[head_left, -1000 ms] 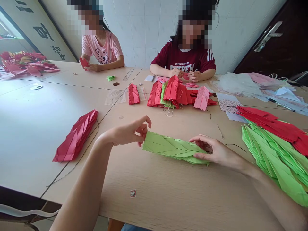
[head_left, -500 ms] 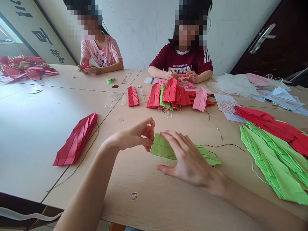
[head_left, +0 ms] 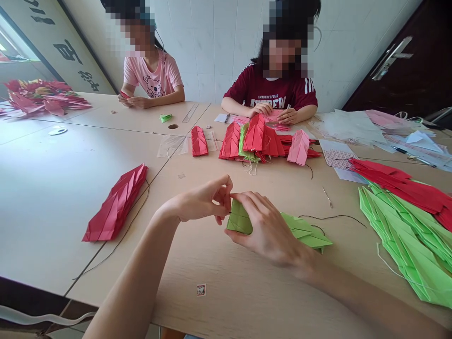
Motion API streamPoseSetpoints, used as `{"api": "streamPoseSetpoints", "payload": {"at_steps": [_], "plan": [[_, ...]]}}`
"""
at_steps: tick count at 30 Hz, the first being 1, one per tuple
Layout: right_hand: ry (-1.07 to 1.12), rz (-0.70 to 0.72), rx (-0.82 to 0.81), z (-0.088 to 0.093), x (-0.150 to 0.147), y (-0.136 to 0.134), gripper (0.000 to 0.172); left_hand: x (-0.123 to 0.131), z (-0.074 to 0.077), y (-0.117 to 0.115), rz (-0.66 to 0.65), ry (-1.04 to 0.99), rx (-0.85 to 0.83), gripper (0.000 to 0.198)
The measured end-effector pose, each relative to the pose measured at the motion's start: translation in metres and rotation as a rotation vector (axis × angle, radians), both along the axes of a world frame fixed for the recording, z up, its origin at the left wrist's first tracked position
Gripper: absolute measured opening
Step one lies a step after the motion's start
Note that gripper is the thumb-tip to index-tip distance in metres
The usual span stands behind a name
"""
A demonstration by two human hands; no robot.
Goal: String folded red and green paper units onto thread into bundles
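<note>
My left hand [head_left: 208,200] is closed in a pinch at the left end of a green folded paper piece [head_left: 240,219]. A small dark bit, perhaps thread, shows at that end, but what the fingertips hold is too small to make out. Over the same piece lies my right hand [head_left: 270,226], with fingers on its far edge and thumb on the near one. The pleated right end of the green paper sticks out beyond this hand. A dark cord [head_left: 335,216] trails from there across the table.
Left of my arms lies a red folded paper piece [head_left: 116,205] with a cord. Green folded stacks [head_left: 402,240] and red ones [head_left: 406,181] lie at right. Further off are more red stacks [head_left: 254,134] and a pink piece [head_left: 298,147]. Two people sit opposite, handling paper.
My right hand has slid left along the green paper, and its thumb has closed onto the near edge. The left hand keeps its pinch at the end. The view has shifted slightly.
</note>
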State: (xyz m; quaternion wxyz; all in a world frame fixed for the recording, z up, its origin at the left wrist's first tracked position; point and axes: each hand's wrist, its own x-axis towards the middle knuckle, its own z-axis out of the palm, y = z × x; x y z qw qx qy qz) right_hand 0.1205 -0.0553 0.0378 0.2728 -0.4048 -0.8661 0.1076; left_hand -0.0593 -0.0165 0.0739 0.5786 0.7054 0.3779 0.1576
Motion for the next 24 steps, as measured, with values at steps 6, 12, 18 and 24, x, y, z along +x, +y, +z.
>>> {"api": "streamPoseSetpoints", "payload": {"at_steps": [6,12,18,24], "plan": [[0.009,0.002,0.015,-0.0005,-0.0002,0.0005,0.045,0.0002,0.0004,0.0008,-0.02,-0.052,-0.004,0.022],[-0.003,-0.004,0.026,-0.001,-0.0008,0.0006,0.047,-0.0004,0.0,0.0017,-0.005,-0.046,-0.035,0.022],[-0.005,0.005,0.025,-0.004,-0.001,0.0007,0.051,-0.0008,-0.0018,0.002,-0.019,-0.048,-0.07,0.019],[0.012,0.009,0.043,-0.0082,-0.0018,0.0004,0.053,-0.0007,-0.0001,0.0006,-0.026,-0.028,-0.072,0.018]]}}
